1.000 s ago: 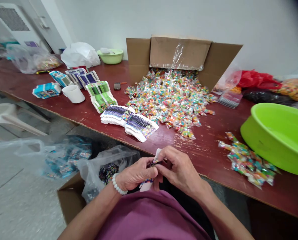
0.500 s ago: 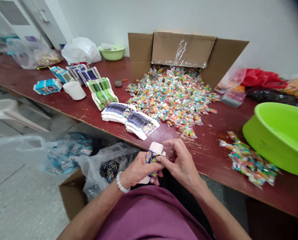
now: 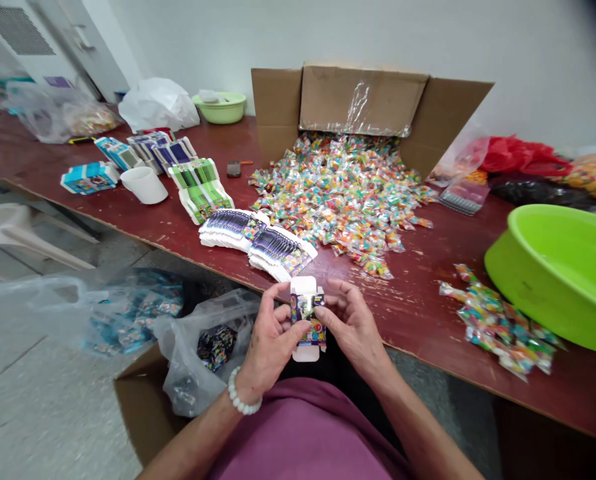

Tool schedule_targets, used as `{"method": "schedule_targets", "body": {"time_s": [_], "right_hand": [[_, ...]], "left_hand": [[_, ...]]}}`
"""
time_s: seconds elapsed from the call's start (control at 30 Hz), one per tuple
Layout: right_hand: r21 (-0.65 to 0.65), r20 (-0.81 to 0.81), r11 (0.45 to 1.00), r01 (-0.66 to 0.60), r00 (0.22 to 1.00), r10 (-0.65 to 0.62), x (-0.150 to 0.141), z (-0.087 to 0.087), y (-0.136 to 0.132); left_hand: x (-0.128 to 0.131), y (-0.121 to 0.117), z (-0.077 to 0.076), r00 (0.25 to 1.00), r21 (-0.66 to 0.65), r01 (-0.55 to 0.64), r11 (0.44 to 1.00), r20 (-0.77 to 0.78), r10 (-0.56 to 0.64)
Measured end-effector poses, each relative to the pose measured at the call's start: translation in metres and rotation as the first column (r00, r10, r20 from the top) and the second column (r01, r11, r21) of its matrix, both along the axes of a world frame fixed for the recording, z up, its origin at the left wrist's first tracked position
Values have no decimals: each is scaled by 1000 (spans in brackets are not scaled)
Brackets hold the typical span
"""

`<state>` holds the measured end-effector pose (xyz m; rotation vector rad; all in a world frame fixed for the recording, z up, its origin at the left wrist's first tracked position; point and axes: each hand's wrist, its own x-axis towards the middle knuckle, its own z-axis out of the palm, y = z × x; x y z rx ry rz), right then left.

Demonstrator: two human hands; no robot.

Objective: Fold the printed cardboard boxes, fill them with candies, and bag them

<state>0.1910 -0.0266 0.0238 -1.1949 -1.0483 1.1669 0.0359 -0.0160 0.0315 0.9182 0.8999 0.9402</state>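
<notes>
Between my two hands, over my lap by the table edge, is a small purple printed candy box (image 3: pixel 309 313) with its white end flaps sticking out at top and bottom. My left hand (image 3: pixel 273 333) grips its left side, the thumb across the front. On the other side my right hand (image 3: pixel 351 327) pinches the box with its thumb on the printed face. Just beyond lie fanned stacks of flat purple boxes (image 3: pixel 281 250). Behind them spreads a large heap of clear-wrapped colourful candies (image 3: pixel 343 193), spilling from an open cardboard carton (image 3: pixel 363 100).
A green basin (image 3: pixel 553 280) stands at right beside a small pile of wrapped candies (image 3: pixel 498 320). Green flat boxes (image 3: pixel 201 190), a white cup (image 3: pixel 144 185) and blue boxes (image 3: pixel 89 178) sit left. Below the table edge, a plastic bag (image 3: pixel 198 360) holds dark packets.
The box has turned upright with its printed front towards me, and both its end flaps now show. My hands have shifted to hold it from either side.
</notes>
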Motion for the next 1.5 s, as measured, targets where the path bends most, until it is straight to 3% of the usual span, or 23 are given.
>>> {"method": "schedule_targets", "body": {"time_s": [0.17, 0.33, 0.43, 0.57, 0.63, 0.73, 0.87, 0.93, 1.1, 1.3, 1.5], "right_hand": [[88, -65, 995, 39, 997, -34, -10, -6, -4], [-70, -31, 997, -37, 999, 35, 6, -5, 3], [-164, -130, 979, -122, 986, 101, 13, -4, 8], [-140, -140, 976, -166, 979, 146, 14, 2, 9], [-62, 27, 982, -179, 983, 181, 15, 5, 9], [99, 246, 985, -144, 962, 116, 15, 8, 6], [182, 319, 963, -198, 938, 132, 15, 9, 4], [171, 352, 946, -275, 914, 202, 14, 9, 3], [13, 193, 955, -296, 938, 288, 11, 10, 4], [-128, 34, 959, -255, 965, 261, 8, 13, 13], [-84, -29, 962, -258, 966, 256, 6, 15, 9]], "left_hand": [[1, -3, -3, 997, 107, 27, 994, -71, -19], [-8, 1, -10, 987, 103, 132, 986, -107, -121], [-13, 3, -12, 973, 137, 162, 977, -186, -136], [-13, 3, -11, 970, 176, 150, 973, -216, -111], [-12, 1, -10, 988, 129, 108, 986, -126, -92], [-12, -1, -9, 994, -55, 86, 995, 65, -82], [-8, -3, -10, 947, -270, 283, 920, 231, -223], [-5, -3, -12, 946, -340, 292, 894, 243, -216], [3, -3, -15, 985, -327, 171, 929, 76, -155], [3, -1, -12, 980, -213, 178, 961, -54, -194], [0, 1, -14, 970, -163, 212, 964, -89, -228]]}}
